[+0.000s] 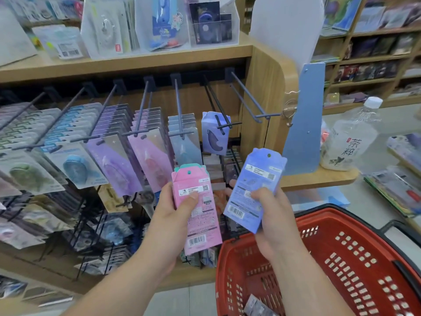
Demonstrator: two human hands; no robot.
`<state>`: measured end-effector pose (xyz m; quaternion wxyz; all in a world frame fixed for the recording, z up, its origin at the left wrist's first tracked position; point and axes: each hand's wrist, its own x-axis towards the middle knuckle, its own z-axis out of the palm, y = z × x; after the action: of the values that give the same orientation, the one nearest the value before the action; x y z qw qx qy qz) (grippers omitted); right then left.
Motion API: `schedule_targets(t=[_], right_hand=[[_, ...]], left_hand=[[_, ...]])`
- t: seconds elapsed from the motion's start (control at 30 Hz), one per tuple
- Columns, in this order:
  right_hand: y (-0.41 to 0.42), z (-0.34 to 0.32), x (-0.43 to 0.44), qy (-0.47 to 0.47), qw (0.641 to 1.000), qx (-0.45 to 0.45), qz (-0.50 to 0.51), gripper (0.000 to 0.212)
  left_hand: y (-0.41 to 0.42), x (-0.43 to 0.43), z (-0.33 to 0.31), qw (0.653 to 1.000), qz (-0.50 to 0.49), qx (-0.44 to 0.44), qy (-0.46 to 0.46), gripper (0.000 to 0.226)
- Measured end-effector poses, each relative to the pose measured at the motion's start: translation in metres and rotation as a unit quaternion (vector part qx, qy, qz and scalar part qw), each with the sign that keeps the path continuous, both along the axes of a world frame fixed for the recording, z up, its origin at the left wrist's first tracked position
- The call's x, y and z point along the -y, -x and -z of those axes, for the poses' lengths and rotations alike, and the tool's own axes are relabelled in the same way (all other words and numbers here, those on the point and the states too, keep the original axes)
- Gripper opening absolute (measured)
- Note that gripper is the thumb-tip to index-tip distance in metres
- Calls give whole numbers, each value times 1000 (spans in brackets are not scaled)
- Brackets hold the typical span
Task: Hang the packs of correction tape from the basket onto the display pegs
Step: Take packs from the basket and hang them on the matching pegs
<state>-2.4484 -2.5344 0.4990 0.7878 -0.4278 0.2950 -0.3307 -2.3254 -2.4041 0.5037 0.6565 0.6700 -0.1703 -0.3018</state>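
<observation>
My left hand [169, 221] grips a pink pack of correction tape [198, 210], its back with the barcode facing me; a teal pack edge shows behind its top. My right hand [272, 215] grips a blue-violet pack [255, 190], also back side up, hang hole at the top. Both packs are held below the display pegs. One violet pack [215, 135] hangs on a dark peg [218, 112] just above them. The peg to its right [250, 96] is bare. The red basket [341, 258] sits at lower right with one pack [256, 307] on its floor.
Rows of pegs to the left carry several full stacks of packs [109, 142]. A blue divider panel [305, 119] and a wooden shelf end stand right of the bare peg. A clear bottle [348, 137] rests on the counter beyond. Lower racks hold more goods.
</observation>
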Motion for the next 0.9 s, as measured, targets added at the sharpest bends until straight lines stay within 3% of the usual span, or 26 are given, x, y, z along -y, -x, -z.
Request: schedule_targets(t=[0.13,0.23,0.33,0.5,0.63,0.9], right_hand=[[-10,12,-8,112,986,-123,14,29],[-23,15,-22,53,993,-59,-88,42],[-22,12,-18,4,996,-13,-93,42],[-20,7,-2,129,990,-44,-24,23],[-31,-7,16,265,959,-95,-18,16],[-56,-5,27,311,942,-125,3,23]], left_hand=[[8,9,-2,999,32,44,-6,28],[13,16,-1,999,33,33,-10,24],[14,17,-3,999,47,25,-7,27],[4,9,-3,1000,-12,0,21,20],[-9,-1,-1,998,-50,0,23,20],[-9,-12,-4,999,-45,-1,25,18]])
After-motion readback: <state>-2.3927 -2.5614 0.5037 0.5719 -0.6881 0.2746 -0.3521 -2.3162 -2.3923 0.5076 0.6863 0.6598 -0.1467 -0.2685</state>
